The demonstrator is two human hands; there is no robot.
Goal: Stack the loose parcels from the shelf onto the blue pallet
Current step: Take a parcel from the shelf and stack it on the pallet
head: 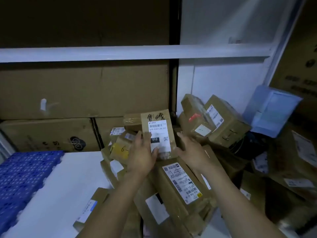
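While both bare hands are raised in the middle of the view, they hold a small brown cardboard parcel point(158, 124) upright between them, above a heap of loose brown cardboard parcels point(226, 122). The held parcel carries a white shipping label with a barcode, a black tag reading "010" and black handwriting at the top.

The left hand point(142, 155) grips the parcel's lower left edge: its thumb lies across the bottom of the label, and its fingers point(139, 136) are clamped round behind the edge. The right hand point(190, 152) lies against the parcel's right side. Its fingers are fairly straight, close together and pointing up, with the thumb at the lower right corner.

Directly below the hands, a long brown cardboard parcel point(180, 184) with a white printed label lies slanted on the heap. Just left of the left hand sits a small parcel with yellow tape point(120, 149), marked "6" in black pen.

The blue plastic grid pallet point(25, 177) is at the lower left, well apart from the held parcel, with a white flat surface point(68, 182) between it and the heap.

Large brown cardboard cartons point(68, 93) stand behind, under a white metal shelf beam point(120, 52) that crosses the view. A pale blue box point(271, 110) leans at the right, above more parcels.
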